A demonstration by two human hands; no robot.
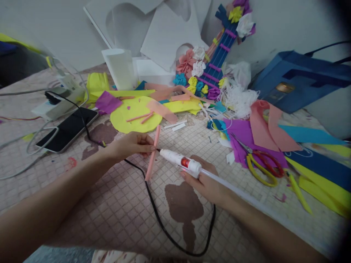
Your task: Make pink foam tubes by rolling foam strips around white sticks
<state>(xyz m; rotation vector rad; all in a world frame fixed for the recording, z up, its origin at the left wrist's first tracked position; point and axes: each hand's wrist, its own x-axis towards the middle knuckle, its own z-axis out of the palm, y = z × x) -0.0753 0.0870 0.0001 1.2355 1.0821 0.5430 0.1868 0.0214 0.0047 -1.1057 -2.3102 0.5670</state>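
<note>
My left hand pinches a narrow salmon-pink strip near its middle, and the strip stands at a slant above the table. My right hand is wrapped round a white glue gun with a red part on its side. The dark nozzle of the gun points left and meets the strip right by my left fingertips. A long translucent glue stick runs out of the gun's rear, over my right forearm. Below the hands, a black cord loops on the tiled-pattern table.
Behind the hands lie a yellow paper disc and crepe strips. A flower-decorated blue guitar shape leans at the back. Scissors and a yellow cutter lie right; a phone and power strip lie left. A blue bag stands back right.
</note>
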